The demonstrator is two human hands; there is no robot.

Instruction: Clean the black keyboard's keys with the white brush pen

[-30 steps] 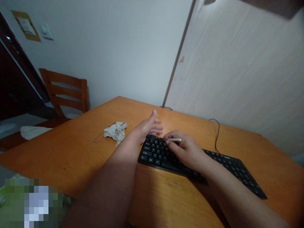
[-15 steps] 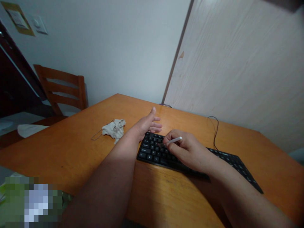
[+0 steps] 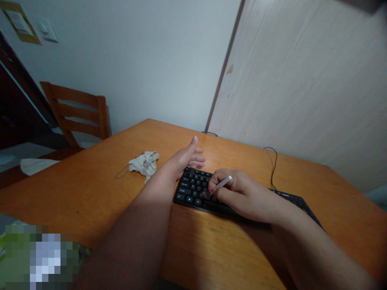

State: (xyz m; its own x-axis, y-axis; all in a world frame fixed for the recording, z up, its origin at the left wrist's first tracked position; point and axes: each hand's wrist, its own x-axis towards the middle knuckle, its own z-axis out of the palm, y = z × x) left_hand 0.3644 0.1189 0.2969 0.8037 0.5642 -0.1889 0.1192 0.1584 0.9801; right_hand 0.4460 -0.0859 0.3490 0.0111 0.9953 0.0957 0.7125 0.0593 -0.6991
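Observation:
A black keyboard lies on the wooden table in front of me. My right hand pinches a small brush with a whitish handle, its blurred bristle end down on the keys of the left half. That hand and forearm cover much of the keyboard's middle and right. At the far left corner rests my left hand, open, thumb up and fingers stretched out flat; it appears to touch the keyboard's edge. Left of it lies a crumpled greyish cloth with a loop of string.
The keyboard's black cable curls toward the wall at the back. Another thin cord lies at the table's rear edge. A wooden chair stands at the left side of the table. A pixelated patch hides the lower left.
My right hand has moved slightly nearer to me with the brush, whose bristles are now lower on the keys. The left hand has stayed in place.

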